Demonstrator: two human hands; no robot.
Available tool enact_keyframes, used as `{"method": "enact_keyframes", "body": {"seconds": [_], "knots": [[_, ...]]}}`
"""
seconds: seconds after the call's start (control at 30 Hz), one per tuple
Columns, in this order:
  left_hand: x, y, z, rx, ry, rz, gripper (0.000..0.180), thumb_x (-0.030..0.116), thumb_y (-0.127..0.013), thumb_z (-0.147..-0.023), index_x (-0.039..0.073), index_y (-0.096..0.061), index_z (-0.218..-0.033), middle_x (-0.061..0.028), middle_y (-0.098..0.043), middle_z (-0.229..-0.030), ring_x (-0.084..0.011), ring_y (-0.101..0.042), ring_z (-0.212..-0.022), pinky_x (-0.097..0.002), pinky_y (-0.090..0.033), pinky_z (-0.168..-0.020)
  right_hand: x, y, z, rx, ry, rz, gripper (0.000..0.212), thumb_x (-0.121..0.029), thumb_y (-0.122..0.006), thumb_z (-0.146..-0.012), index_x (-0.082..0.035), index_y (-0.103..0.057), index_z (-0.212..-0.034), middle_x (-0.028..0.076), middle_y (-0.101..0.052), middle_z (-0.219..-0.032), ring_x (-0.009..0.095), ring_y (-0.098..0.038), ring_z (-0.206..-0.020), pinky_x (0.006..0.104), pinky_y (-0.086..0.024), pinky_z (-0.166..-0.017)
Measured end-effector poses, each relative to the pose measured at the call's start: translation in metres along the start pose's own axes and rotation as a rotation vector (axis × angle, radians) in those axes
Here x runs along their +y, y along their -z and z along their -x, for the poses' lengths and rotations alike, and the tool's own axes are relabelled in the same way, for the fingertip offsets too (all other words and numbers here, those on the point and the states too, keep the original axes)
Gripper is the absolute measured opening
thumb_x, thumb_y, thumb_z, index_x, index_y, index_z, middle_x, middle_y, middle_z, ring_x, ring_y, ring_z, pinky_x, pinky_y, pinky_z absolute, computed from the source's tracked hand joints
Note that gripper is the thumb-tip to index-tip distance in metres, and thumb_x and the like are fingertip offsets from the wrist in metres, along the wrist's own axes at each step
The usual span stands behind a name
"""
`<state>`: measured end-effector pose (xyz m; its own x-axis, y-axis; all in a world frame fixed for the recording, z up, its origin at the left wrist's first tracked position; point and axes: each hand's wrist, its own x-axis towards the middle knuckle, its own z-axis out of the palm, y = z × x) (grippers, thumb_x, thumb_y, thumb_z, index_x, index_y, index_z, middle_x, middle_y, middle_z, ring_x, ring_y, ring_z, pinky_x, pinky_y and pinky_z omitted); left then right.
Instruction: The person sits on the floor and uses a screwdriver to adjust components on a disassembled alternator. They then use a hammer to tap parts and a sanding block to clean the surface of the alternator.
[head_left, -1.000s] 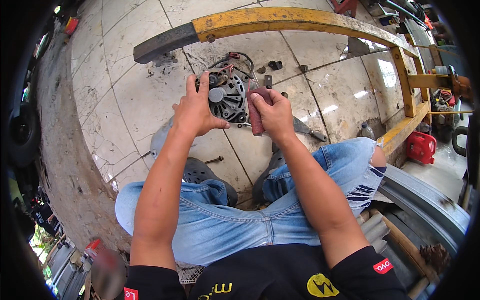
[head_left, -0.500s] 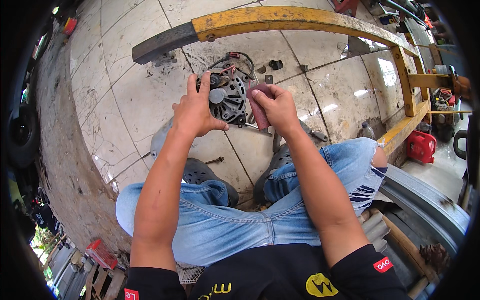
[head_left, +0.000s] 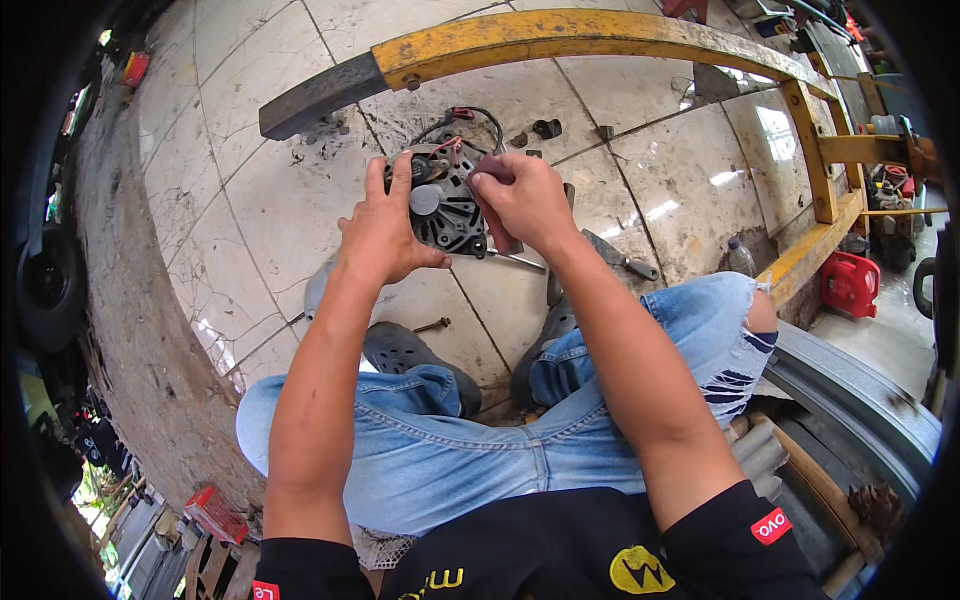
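Note:
A grey metal alternator (head_left: 455, 228) with a round cap, slotted housing and thin wires lies on the tiles in front of my feet. My left hand (head_left: 385, 228) braces its left side, fingers and thumb spread around the rim. A folded piece of reddish-brown sandpaper (head_left: 487, 172) is pinched in my right hand (head_left: 532, 198), thumb on top. The sandpaper is over the right edge of the alternator; whether it touches the metal I cannot tell. A red-tipped cable (head_left: 480, 112) loops from the back of the unit.
A yellow steel frame (head_left: 560, 35) with a dark end arches beyond the alternator. A trowel-like scraper (head_left: 630, 262) and a bolt (head_left: 432, 325) lie near my shoes. Small dark parts (head_left: 547, 128) sit farther off. At right stand a plastic bottle (head_left: 740, 258) and red canister (head_left: 848, 283).
My right hand has moved left and slightly up with the sandpaper, bringing it over the alternator's right edge. My left hand keeps its place on the alternator.

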<state>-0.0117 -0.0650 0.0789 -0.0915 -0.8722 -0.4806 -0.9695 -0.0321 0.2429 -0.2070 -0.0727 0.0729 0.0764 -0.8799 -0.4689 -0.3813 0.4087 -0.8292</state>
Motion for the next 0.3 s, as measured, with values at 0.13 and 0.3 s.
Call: {"method": "enact_keyframes", "body": {"seconds": [0.13, 0.3], "knots": [[0.002, -0.006, 0.002, 0.003, -0.007, 0.034, 0.139, 0.038, -0.098, -0.048, 0.024, -0.015, -0.158, -0.0153, -0.017, -0.163, -0.0432, -0.056, -0.124, -0.0693, -0.041, -0.100, 0.013, -0.002, -0.011, 0.065, 0.126, 0.104, 0.022, -0.019, -0.066, -0.088, 0.001, -0.072, -0.095, 0.009, -0.069, -0.066, 0.017, -0.067, -0.059, 0.0319, -0.052, -0.061], [0.003, 0.000, -0.001, -0.036, 0.029, 0.042, 0.138, 0.042, -0.097, -0.051, 0.024, -0.014, -0.159, -0.0135, -0.014, -0.164, -0.0429, -0.055, -0.125, -0.0702, -0.039, -0.103, 0.008, -0.004, -0.008, 0.105, 0.088, 0.124, 0.025, -0.022, -0.069, -0.087, -0.001, -0.074, -0.101, 0.010, -0.072, -0.071, 0.019, -0.067, -0.062, 0.0331, -0.054, -0.066]]}}
